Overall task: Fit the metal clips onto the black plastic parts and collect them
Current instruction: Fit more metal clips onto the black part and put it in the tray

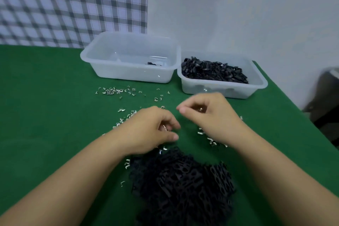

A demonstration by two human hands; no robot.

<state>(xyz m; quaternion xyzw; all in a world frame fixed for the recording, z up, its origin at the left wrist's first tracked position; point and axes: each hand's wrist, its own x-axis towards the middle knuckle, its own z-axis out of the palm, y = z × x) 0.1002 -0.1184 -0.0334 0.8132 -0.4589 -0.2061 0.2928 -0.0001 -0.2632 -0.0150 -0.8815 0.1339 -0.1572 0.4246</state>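
A heap of black plastic parts [181, 180] lies on the green table near me. Small metal clips [113, 91] are scattered beyond it and around both hands. My left hand [148, 130] hovers just past the heap with its fingers curled, and a small shiny piece shows between thumb and fingers. My right hand [209, 113] is to its right and a little farther out. Its fingers are curled too, with thumb and forefinger tips together and a small metal glint under the fingers. Both hands are blurred.
Two translucent tubs stand at the back. The left tub [128, 57] holds only a few black pieces, and the right tub [256, 82] is heaped with black parts [212, 70]. The table's right edge [293, 104] runs diagonally. A checked cloth [73, 5] hangs behind.
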